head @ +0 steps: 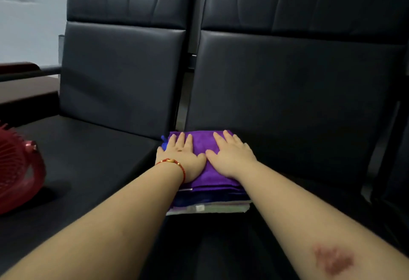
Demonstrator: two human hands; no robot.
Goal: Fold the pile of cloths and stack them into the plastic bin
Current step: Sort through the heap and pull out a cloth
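A stack of folded cloths lies on the black seat, close to the gap between two seats. The top one is a purple cloth; darker blue and pale layers show at the stack's near edge. My left hand lies flat on the left half of the purple cloth, fingers straight, a red bracelet on its wrist. My right hand presses flat on the right half, thumb almost touching the left thumb. No plastic bin is in view.
A red slatted plastic object sits on the left seat at the frame's edge. Black padded backrests rise right behind the stack. A dark wooden armrest is at far left.
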